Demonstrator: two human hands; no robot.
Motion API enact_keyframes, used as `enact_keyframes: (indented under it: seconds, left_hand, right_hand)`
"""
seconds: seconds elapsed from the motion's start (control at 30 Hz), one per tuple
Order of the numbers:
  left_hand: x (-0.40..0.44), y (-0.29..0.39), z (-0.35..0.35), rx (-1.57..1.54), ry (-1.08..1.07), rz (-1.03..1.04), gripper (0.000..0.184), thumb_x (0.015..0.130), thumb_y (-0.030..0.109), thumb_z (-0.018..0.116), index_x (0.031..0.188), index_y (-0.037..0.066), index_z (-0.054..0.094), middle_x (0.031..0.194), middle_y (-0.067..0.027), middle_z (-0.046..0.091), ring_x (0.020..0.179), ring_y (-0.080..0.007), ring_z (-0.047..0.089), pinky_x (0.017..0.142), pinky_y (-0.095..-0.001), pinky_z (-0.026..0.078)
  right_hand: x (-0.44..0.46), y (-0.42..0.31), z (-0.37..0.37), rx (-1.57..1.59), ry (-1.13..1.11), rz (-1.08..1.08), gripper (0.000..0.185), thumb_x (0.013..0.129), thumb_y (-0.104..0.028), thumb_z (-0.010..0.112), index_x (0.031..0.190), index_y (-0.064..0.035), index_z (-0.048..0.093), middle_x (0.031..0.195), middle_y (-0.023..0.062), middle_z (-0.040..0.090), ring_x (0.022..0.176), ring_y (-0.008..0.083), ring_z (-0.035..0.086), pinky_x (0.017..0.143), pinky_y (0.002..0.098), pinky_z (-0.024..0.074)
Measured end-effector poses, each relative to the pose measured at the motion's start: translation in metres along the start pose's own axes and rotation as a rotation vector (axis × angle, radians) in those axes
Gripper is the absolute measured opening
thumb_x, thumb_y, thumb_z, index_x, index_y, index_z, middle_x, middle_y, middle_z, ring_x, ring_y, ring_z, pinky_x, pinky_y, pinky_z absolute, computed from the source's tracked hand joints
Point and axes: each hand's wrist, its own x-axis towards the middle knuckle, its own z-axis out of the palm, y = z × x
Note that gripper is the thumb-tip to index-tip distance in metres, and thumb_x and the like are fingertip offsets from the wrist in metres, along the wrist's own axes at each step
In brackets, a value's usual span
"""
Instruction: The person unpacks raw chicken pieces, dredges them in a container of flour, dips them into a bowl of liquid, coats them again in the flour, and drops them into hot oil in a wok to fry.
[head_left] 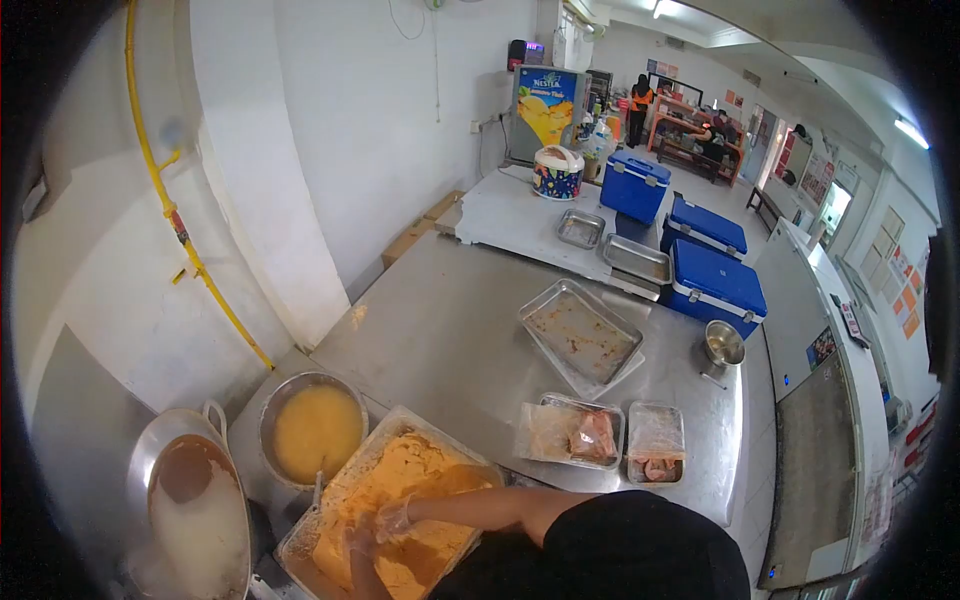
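A worker's left hand (359,537) and right hand (393,520) sink close together into orange powder (400,465) in a tray (400,411) by the table's (450,320) near left edge, beside a pot (265,440) of yellow liquid (318,435); whether either grasps anything cannot be told.

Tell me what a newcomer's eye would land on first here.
Probably the bright orange powder in the tray at bottom centre, with the left hand and right hand in it. Then the steaming wok at lower left and the bowl of yellow liquid beside the tray. Farther off, blue coolers stand out at upper right.
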Motion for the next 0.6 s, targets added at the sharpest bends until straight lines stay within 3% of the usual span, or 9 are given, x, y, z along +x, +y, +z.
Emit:
enact_keyframes:
  seconds: [0.03,0.07,0.13,0.23,0.37,0.47,0.57,0.6]
  left_hand:
    - [-0.009,0.001,-0.004,0.057,-0.071,-0.009,0.059,0.102,0.044,0.043,0.148,0.008,0.042,0.143,-0.0141,0.052,0.126,-0.0293,0.055,0.104,-0.0446,0.045]
    - [-0.017,-0.001,-0.007,0.102,-0.143,-0.026,0.058,0.102,0.044,0.043,0.148,0.008,0.042,0.143,-0.0140,0.052,0.126,-0.0293,0.055,0.104,-0.0445,0.045]
    - [-0.036,-0.006,-0.014,0.035,-0.267,-0.073,0.058,0.102,0.043,0.042,0.148,0.008,0.042,0.144,-0.0138,0.052,0.126,-0.0293,0.055,0.104,-0.0444,0.045]
    - [-0.047,-0.003,-0.009,-0.312,-0.359,-0.114,0.057,0.103,0.043,0.041,0.148,0.008,0.041,0.144,-0.0135,0.051,0.125,-0.0292,0.055,0.104,-0.0441,0.045]
    - [-0.038,0.013,0.033,-0.885,-0.258,-0.173,0.056,0.104,0.042,0.040,0.149,0.008,0.041,0.145,-0.0132,0.050,0.125,-0.0292,0.055,0.104,-0.0438,0.045]
    - [-0.026,0.014,0.056,-1.061,-0.061,-0.232,0.056,0.105,0.042,0.039,0.149,0.008,0.040,0.146,-0.0129,0.049,0.125,-0.0291,0.055,0.104,-0.0435,0.045]
    - [-0.020,-0.008,0.055,-1.144,0.086,-0.278,0.055,0.105,0.041,0.038,0.149,0.008,0.040,0.147,-0.0126,0.049,0.124,-0.0291,0.055,0.104,-0.0433,0.045]
    - [-0.015,-0.016,0.051,-1.189,0.113,-0.270,0.055,0.105,0.041,0.038,0.150,0.008,0.040,0.147,-0.0125,0.049,0.124,-0.0290,0.055,0.104,-0.0432,0.045]
  right_hand:
    - [-0.011,-0.006,-0.002,0.018,-0.082,0.070,0.067,0.091,-0.061,0.059,0.125,-0.0032,0.059,0.093,0.0191,0.066,0.083,0.0289,0.065,0.074,0.0476,0.0516]
    - [-0.009,0.004,0.005,-0.238,-0.086,0.156,0.072,0.090,-0.061,0.062,0.133,-0.0044,0.054,0.111,0.0209,0.064,0.096,0.0291,0.064,0.083,0.0484,0.0510]
    - [-0.009,0.024,0.011,-0.366,-0.162,0.268,0.086,0.087,-0.060,0.067,0.147,-0.0053,0.041,0.139,0.0226,0.051,0.120,0.0286,0.056,0.099,0.0482,0.0459]
    - [-0.056,0.011,-0.008,-0.112,-0.289,0.396,0.107,0.082,-0.059,0.073,0.157,-0.0034,0.022,0.161,0.0220,0.023,0.143,0.0276,0.037,0.114,0.0454,0.0347]
    - [-0.022,0.005,0.031,-0.118,-0.041,0.379,0.115,0.076,-0.058,0.078,0.156,0.0023,0.020,0.158,0.0254,0.029,0.139,0.0305,0.042,0.110,0.0452,0.0381]
    - [-0.029,-0.004,0.026,-0.154,0.072,0.346,0.122,0.073,-0.058,0.081,0.155,0.0066,0.018,0.155,0.0280,0.033,0.136,0.0326,0.045,0.108,0.0451,0.0406]
    - [-0.066,-0.017,-0.012,-0.114,0.038,0.211,0.102,0.077,-0.053,0.078,0.147,0.0076,0.036,0.141,0.0316,0.049,0.127,0.0358,0.054,0.100,0.0457,0.0453]
    - [-0.069,-0.018,-0.020,-0.087,0.077,0.270,0.092,0.078,-0.051,0.076,0.140,0.0074,0.043,0.134,0.0314,0.053,0.122,0.0363,0.056,0.097,0.0457,0.0466]
